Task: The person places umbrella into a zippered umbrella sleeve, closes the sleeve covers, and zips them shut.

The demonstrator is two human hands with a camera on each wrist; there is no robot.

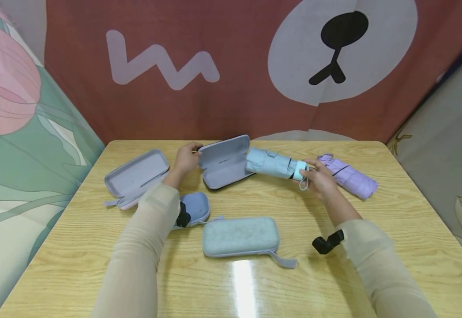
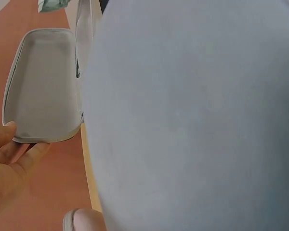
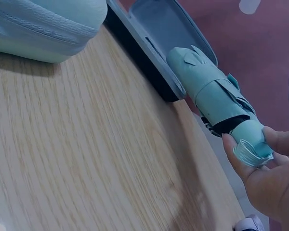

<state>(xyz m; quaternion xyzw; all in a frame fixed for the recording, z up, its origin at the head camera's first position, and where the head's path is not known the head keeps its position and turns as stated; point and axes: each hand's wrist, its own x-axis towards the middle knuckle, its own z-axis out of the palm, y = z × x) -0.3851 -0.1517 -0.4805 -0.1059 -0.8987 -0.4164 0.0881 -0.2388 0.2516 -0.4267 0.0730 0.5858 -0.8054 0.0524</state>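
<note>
A folded light-blue umbrella (image 1: pixel 272 164) is gripped at its handle end by my right hand (image 1: pixel 319 176), fingers and thumb around the handle. Its far end overlaps the right side of an open dark-edged case (image 1: pixel 227 170) with a grey lining. In the right wrist view the umbrella (image 3: pixel 214 94) points toward that case (image 3: pixel 168 29). My left hand (image 1: pixel 187 157) pinches the left edge of the case's raised lid (image 1: pixel 224 150). The left wrist view shows thumb and fingers (image 2: pixel 31 156) at the lid's rim (image 2: pixel 48 86).
A folded purple umbrella (image 1: pixel 351 176) lies to the right. At the left is another open grey-lined case (image 1: pixel 135 174). A small blue zipped case (image 1: pixel 197 205) sits partly behind my left forearm. In front lies a closed mint zipped case (image 1: pixel 240 237) with a grey strap.
</note>
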